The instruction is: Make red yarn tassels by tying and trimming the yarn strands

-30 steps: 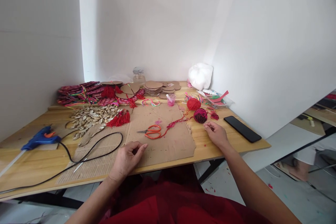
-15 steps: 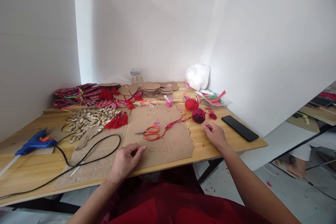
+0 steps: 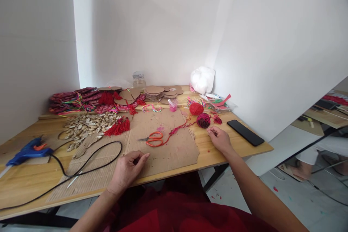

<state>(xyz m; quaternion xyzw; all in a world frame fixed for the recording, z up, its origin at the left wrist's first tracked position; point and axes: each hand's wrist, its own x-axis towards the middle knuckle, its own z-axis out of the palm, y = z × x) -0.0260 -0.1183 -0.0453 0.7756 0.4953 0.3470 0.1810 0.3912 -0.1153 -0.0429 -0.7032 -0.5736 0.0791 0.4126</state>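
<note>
On the front edge of the cardboard sheet (image 3: pixel 174 152) rests my left hand (image 3: pixel 129 168), fingers curled in and thumb stretched along them, with nothing visible in it. My right hand (image 3: pixel 219 139) lies on the wooden table right of the cardboard, its fingers bent and closed towards the thumb; I see nothing in them. Just beyond it sits a dark magenta yarn ball (image 3: pixel 203 120), with a red yarn ball (image 3: pixel 196 108) behind. Loose red yarn (image 3: pixel 179 128) trails from the balls to the orange-handled scissors (image 3: pixel 153 139), which lie on the cardboard between my hands.
Left stand a blue glue gun (image 3: pixel 28 151) with a looping black cord (image 3: pixel 91 160), a heap of shells (image 3: pixel 87 127) and red tassels (image 3: pixel 118 126). Behind are cardboard discs (image 3: pixel 154 92), a glass jar (image 3: pixel 139 79) and a pink-stained cup (image 3: pixel 173 105). A black phone (image 3: pixel 245 132) lies right.
The whole view has shifted slightly, so things appear a little further left. Both hands stay in place on the table, in the same pose.
</note>
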